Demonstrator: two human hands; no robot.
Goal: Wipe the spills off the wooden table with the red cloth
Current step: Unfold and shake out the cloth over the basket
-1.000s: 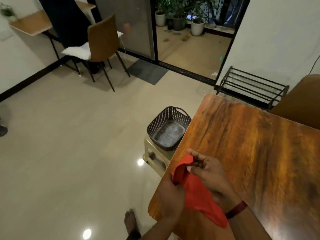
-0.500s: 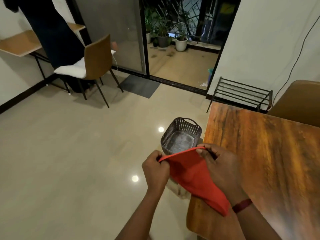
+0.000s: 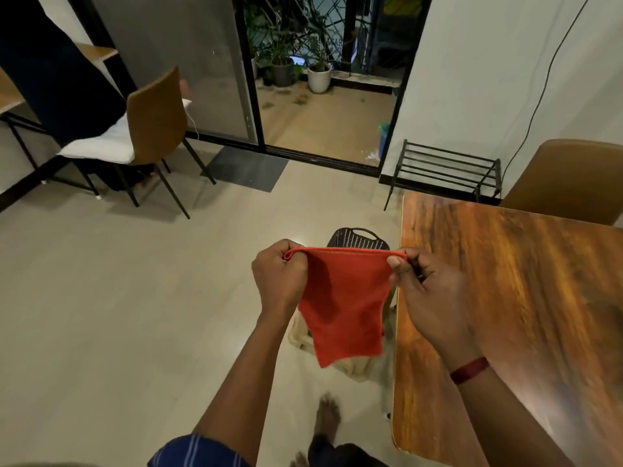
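I hold the red cloth (image 3: 344, 305) stretched out in the air in front of me, left of the wooden table (image 3: 526, 298). My left hand (image 3: 278, 278) grips its upper left corner in a fist. My right hand (image 3: 428, 291) pinches the upper right corner, right at the table's left edge. The cloth hangs down flat between my hands, off the tabletop. The table's surface is glossy brown wood; I cannot make out any spills on it.
A dark perforated basket (image 3: 359, 239) sits on a beige plastic stool (image 3: 354, 362) behind the cloth, beside the table's left edge. A brown chair (image 3: 569, 176) stands at the table's far side. A black metal rack (image 3: 445, 170) stands by the wall. My bare foot (image 3: 328, 416) is on the floor.
My hands have risen and moved apart to the left, off the table's edge, pulling the bunched red cloth out into a flat hanging sheet. The view has tilted up.
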